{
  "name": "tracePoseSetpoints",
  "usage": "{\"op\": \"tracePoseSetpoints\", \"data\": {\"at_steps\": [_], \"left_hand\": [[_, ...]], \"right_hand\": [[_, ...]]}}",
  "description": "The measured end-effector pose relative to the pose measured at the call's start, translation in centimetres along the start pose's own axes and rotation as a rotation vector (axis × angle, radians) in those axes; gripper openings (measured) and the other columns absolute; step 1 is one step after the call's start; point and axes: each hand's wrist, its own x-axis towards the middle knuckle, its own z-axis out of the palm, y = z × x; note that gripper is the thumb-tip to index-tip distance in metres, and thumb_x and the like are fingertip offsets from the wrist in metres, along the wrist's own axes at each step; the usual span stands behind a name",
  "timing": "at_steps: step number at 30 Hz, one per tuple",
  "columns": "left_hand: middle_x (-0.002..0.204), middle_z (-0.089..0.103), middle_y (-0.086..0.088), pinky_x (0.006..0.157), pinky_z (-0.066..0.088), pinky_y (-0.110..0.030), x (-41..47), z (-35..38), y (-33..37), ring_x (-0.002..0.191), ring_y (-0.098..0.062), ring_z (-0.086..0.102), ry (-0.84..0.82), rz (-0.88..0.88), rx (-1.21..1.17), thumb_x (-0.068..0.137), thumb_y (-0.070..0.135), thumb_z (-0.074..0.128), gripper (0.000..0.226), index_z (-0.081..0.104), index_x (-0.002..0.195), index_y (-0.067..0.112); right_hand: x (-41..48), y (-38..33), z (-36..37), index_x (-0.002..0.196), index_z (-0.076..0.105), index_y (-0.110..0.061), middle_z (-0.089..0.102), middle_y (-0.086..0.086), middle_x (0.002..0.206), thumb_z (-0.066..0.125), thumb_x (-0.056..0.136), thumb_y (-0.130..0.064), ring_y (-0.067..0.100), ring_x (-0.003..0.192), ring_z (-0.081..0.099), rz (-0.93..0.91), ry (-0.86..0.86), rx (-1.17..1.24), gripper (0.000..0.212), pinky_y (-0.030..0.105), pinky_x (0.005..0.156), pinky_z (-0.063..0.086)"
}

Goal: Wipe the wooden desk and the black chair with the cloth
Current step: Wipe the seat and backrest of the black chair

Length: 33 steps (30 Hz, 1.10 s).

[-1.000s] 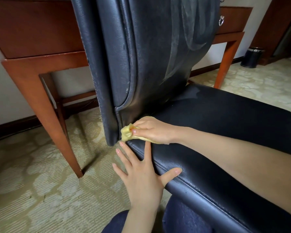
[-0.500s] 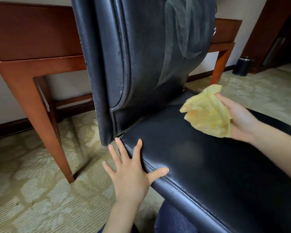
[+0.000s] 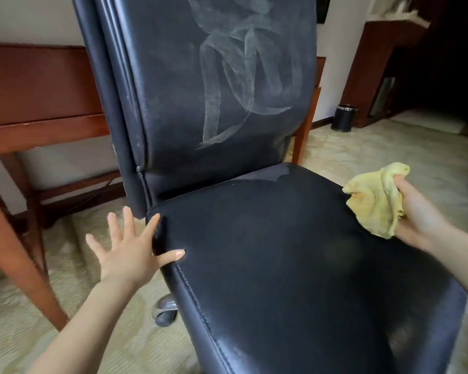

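The left hand (image 3: 130,252) rests splayed on the chair (image 3: 281,260), right hand (image 3: 419,222) clutching cloth (image 3: 373,203); desk (image 3: 38,103), bin (image 3: 345,117) behind.

I see a pale patterned carpet (image 3: 376,163) covering the floor. A small black bin (image 3: 345,117) with a shiny rim stands on it towards the back right, just beside a dark reddish wooden cabinet (image 3: 376,63) and near the cream wall (image 3: 25,20), where a dark skirting board (image 3: 322,121) runs along the bottom. Something pale and fluffy (image 3: 397,14) lies on the cabinet's ledge; I cannot tell what it is
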Motion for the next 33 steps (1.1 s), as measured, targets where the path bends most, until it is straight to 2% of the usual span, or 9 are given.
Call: {"op": "tracePoseSetpoints", "data": {"at_steps": [4,7,10,13,15,18,21,27,33], "left_hand": [[0.159,-0.009,-0.008,0.107,0.005,-0.069,0.0,-1.3,2.8,0.145,-0.034,-0.012,0.109,0.100,0.235,0.091,0.065,0.031,0.073,0.005,0.151,0.033],[0.159,-0.003,-0.007,0.108,0.004,-0.068,-0.8,-2.0,5.8,0.146,-0.031,-0.006,0.043,0.164,0.250,0.096,0.057,0.029,0.066,0.008,0.151,0.027],[0.160,-0.002,-0.009,0.109,0.001,-0.065,-2.1,-2.1,8.3,0.146,-0.030,-0.002,-0.072,0.187,0.244,0.095,0.062,0.021,0.072,0.005,0.152,0.022],[0.159,-0.006,-0.014,0.110,-0.001,-0.062,-3.6,-1.7,10.1,0.146,-0.033,0.000,-0.206,0.155,0.256,0.088,0.071,0.013,0.086,-0.002,0.152,0.016],[0.158,-0.006,-0.017,0.112,-0.002,-0.058,-4.1,-1.5,10.6,0.146,-0.035,0.003,-0.262,0.139,0.266,0.082,0.078,0.009,0.098,-0.006,0.151,0.010],[0.158,-0.004,-0.019,0.114,-0.001,-0.055,-4.2,-1.1,10.4,0.146,-0.035,0.003,-0.283,0.169,0.322,0.073,0.082,0.007,0.109,-0.006,0.150,0.005],[0.158,-0.002,-0.019,0.115,-0.003,-0.051,-3.6,-1.0,9.6,0.146,-0.034,0.002,-0.260,0.224,0.350,0.079,0.078,0.007,0.102,-0.006,0.150,0.005],[0.159,-0.005,-0.016,0.117,-0.005,-0.043,-1.9,-0.8,7.8,0.147,-0.030,-0.003,-0.231,0.310,0.304,0.102,0.042,0.009,0.061,-0.007,0.150,0.009],[0.159,-0.007,-0.014,0.116,-0.007,-0.044,-1.1,-0.3,7.4,0.147,-0.028,-0.006,-0.191,0.300,0.325,0.102,0.038,0.008,0.058,-0.008,0.151,0.010]], "right_hand": [[1.5,1.8,-1.0,0.119,0.060,-0.015,0.066,0.004,0.109,0.032,0.098,-0.048,0.021,0.099,0.061,-0.090,0.229,-0.426,0.048,0.034,0.085,0.044],[3.4,3.3,0.3,0.104,0.058,-0.006,0.059,0.018,0.111,0.026,0.101,-0.042,0.029,0.093,0.051,-0.180,0.338,-0.780,0.049,0.034,0.078,0.035],[5.1,4.3,2.9,0.112,0.059,0.000,0.059,0.024,0.113,0.022,0.102,-0.037,0.038,0.102,0.054,-0.253,0.351,-1.030,0.053,0.041,0.084,0.038],[6.6,5.5,6.5,0.127,0.050,-0.005,0.056,0.019,0.122,0.025,0.102,-0.029,0.037,0.110,0.053,-0.294,0.225,-1.247,0.043,0.041,0.090,0.041],[7.2,6.4,9.3,0.136,0.040,-0.008,0.053,0.015,0.129,0.025,0.101,-0.035,0.033,0.117,0.049,-0.321,0.166,-1.347,0.047,0.040,0.094,0.037],[7.6,7.8,13.9,0.148,0.023,-0.021,0.029,0.007,0.152,0.020,0.100,-0.045,0.027,0.138,0.026,-0.376,-0.025,-1.450,0.054,0.042,0.110,0.021],[7.0,8.8,17.4,0.147,0.021,-0.037,0.010,-0.004,0.159,0.016,0.101,-0.045,0.023,0.145,0.006,-0.486,-0.304,-1.539,0.047,0.047,0.115,0.010],[3.1,9.0,16.4,0.148,0.024,-0.033,0.016,-0.004,0.157,0.026,0.103,-0.038,0.017,0.146,0.003,-0.665,-0.612,-1.429,0.045,0.039,0.116,0.004],[-2.7,8.3,11.7,0.144,0.036,-0.027,0.035,-0.002,0.151,0.036,0.102,-0.025,0.011,0.144,0.008,-0.788,-0.816,-1.270,0.041,0.021,0.113,0.000]]}}
